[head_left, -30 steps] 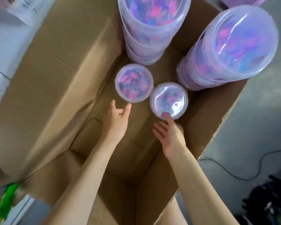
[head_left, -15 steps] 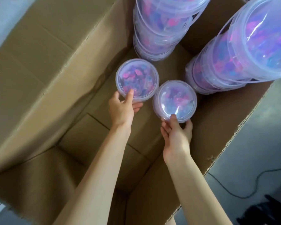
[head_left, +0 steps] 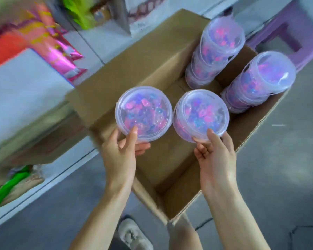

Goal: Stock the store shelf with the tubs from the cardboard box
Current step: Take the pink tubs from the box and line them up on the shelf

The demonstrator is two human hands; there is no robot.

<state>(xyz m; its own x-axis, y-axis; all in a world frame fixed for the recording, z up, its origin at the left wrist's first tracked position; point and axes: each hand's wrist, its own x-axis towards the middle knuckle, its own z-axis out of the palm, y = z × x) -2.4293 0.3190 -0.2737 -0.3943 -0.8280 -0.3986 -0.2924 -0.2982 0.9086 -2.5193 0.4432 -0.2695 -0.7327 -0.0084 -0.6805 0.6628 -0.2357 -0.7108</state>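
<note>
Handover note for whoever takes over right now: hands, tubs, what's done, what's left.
Hands: left hand grips the left tub by its near rim; right hand grips the right tub the same way.
Tubs: both are held side by side over the open cardboard box. The far stack and right stack stand inside it.
Done: two tubs in hand.
Left: place them on the shelf at left, then shelve both stacks.

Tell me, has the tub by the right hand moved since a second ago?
Yes. The right hand has lifted its tub off the cardboard box floor, up toward the top of the nearer tub stack still standing inside.
</note>
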